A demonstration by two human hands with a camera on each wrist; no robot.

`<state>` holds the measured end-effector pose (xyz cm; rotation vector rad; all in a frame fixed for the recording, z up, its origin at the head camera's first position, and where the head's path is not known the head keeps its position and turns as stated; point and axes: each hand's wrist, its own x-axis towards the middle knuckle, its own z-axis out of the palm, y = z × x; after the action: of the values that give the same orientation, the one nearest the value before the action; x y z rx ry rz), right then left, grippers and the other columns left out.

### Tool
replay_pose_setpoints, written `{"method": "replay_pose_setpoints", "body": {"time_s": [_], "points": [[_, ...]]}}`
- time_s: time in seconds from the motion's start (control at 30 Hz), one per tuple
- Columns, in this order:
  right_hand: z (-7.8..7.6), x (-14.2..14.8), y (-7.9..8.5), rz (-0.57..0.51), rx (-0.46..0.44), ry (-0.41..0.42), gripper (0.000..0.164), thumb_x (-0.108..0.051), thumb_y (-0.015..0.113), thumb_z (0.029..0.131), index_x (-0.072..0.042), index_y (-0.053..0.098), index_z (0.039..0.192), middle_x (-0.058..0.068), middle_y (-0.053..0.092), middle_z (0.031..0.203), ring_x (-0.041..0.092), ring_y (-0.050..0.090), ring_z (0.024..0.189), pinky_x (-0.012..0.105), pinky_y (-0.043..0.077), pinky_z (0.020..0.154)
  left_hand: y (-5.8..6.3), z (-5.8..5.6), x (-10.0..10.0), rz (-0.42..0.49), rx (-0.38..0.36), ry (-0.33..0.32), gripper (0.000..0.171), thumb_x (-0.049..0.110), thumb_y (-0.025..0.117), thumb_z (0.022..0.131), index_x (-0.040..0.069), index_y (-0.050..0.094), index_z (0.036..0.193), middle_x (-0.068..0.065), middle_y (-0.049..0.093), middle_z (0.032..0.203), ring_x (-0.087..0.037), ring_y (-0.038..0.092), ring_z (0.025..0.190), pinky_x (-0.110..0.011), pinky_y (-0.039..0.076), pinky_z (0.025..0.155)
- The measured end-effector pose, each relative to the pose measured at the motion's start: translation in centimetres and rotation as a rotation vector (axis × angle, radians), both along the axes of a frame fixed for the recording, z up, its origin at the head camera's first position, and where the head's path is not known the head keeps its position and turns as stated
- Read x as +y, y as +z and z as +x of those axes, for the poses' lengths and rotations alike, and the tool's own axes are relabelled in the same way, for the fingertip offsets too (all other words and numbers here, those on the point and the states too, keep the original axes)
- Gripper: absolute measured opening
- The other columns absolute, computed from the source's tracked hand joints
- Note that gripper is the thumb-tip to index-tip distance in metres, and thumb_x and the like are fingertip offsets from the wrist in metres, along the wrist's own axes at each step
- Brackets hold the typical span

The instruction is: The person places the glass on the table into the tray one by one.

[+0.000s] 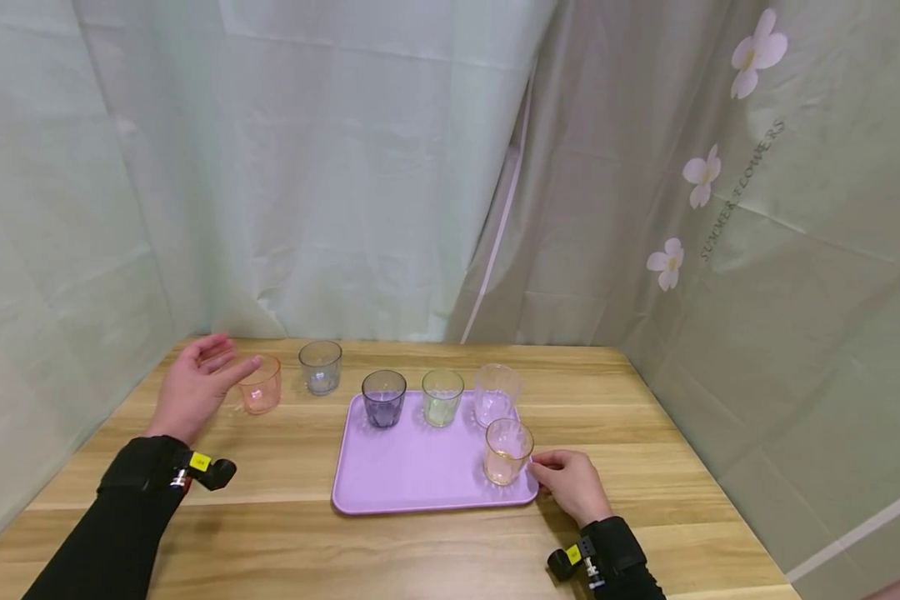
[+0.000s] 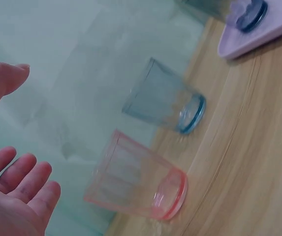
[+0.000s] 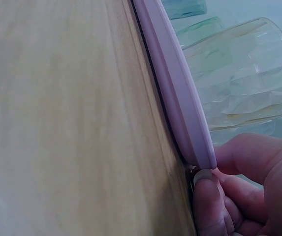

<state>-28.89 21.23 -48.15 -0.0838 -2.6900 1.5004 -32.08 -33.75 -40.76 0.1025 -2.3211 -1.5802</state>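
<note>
- Reads "SUMMER FLOWERS" (image 1: 742,190) in dark capitals on the right-hand curtain (image 1: 810,333), slanting upward beside printed flowers (image 1: 695,172).
- Shows yellow labels (image 1: 200,461) on the black wrist gear (image 1: 216,476), too small to read.

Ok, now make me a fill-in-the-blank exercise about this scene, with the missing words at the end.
The number of glasses standing on the tray is ____.
The right hand pinches the edge of the ____.
Of the two, right hand and left hand, the one nearer the pink glass is the ____.
Between the purple glass and the clear glass in the head view stands a glass coloured ____.

Missing words: four; tray; left; green.
</note>
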Motion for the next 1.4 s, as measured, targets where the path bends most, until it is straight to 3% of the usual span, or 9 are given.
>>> {"method": "replay_pose_setpoints", "body": {"time_s": [0.1, 0.2, 0.27, 0.5, 0.77, 1.1, 1.4], "points": [[0.0, 0.0, 0.1, -0.004, -0.002, -0.002, 0.017, -0.007, 0.079, 0.096, 0.005, 0.081, 0.108, 0.008, 0.078, 0.091, 0.015, 0.067, 0.072, 0.026, 0.054, 0.063, 0.0, -0.5, -0.5, 0.006, -0.027, 0.035, 0.096, 0.044, 0.077, 0.102, 0.001, 0.025, 0.17, 0.001, 0.052, 0.152, -0.026, 0.049, 0.148, -0.003, 0.048, 0.092], [0.0, 0.0, 0.1, -0.005, 0.0, -0.002, 0.018, -0.007, 0.079, 0.097, 0.005, 0.081, 0.108, 0.009, 0.079, 0.092, 0.015, 0.067, 0.072, 0.026, 0.054, 0.063, -0.1, -0.9, -0.8, 0.005, -0.054, 0.065, 0.101, 0.049, 0.075, 0.102, 0.002, 0.021, 0.172, -0.021, 0.04, 0.169, -0.039, 0.042, 0.157, -0.005, 0.05, 0.099], [0.0, 0.0, 0.1, -0.002, 0.0, -0.001, 0.018, -0.008, 0.079, 0.097, 0.005, 0.081, 0.108, 0.009, 0.079, 0.093, 0.015, 0.067, 0.073, 0.026, 0.054, 0.064, -0.1, -1.3, -0.9, 0.015, -0.066, 0.084, 0.102, 0.052, 0.075, 0.102, 0.003, 0.02, 0.173, -0.026, 0.033, 0.174, -0.044, 0.038, 0.159, -0.008, 0.049, 0.106], [0.0, 0.0, -0.1, -0.006, -0.001, 0.008, 0.017, -0.008, 0.079, 0.097, 0.005, 0.082, 0.108, 0.009, 0.079, 0.092, 0.015, 0.068, 0.072, 0.027, 0.055, 0.063, -0.9, -2.1, -1.1, 0.081, -0.073, 0.124, 0.103, 0.05, 0.075, 0.101, 0.005, 0.018, 0.174, -0.026, 0.029, 0.177, -0.043, 0.034, 0.163, -0.032, 0.04, 0.129], [0.1, 0.0, 0.0, -0.008, -0.005, 0.0, 0.018, -0.008, 0.08, 0.096, 0.005, 0.081, 0.108, 0.009, 0.079, 0.093, 0.016, 0.068, 0.073, 0.027, 0.056, 0.064, -2.3, -3.2, -1.1, 0.109, -0.099, 0.123, 0.11, 0.052, 0.078, 0.099, 0.004, 0.013, 0.174, -0.025, 0.021, 0.18, -0.046, 0.025, 0.165, -0.06, 0.028, 0.134], [0.1, -0.1, -0.1, -0.018, -0.003, -0.004, 0.017, -0.007, 0.079, 0.096, 0.006, 0.081, 0.108, 0.011, 0.08, 0.097, 0.015, 0.069, 0.075, 0.027, 0.058, 0.065, -4.2, -3.6, -1.2, 0.018, -0.141, 0.058, 0.121, 0.053, 0.078, 0.099, -0.001, 0.001, 0.174, -0.031, 0.005, 0.182, -0.054, 0.012, 0.167, -0.069, 0.018, 0.133], [0.0, -0.1, 0.0, -0.011, -0.001, -0.003, 0.017, -0.008, 0.079, 0.096, 0.005, 0.082, 0.107, 0.009, 0.08, 0.094, 0.016, 0.069, 0.074, 0.027, 0.057, 0.065, -5.2, -4.0, -0.8, -0.007, -0.161, 0.002, 0.126, 0.056, 0.079, 0.098, -0.003, -0.003, 0.173, -0.035, 0.003, 0.18, -0.057, 0.011, 0.166, -0.07, 0.018, 0.132]]}}
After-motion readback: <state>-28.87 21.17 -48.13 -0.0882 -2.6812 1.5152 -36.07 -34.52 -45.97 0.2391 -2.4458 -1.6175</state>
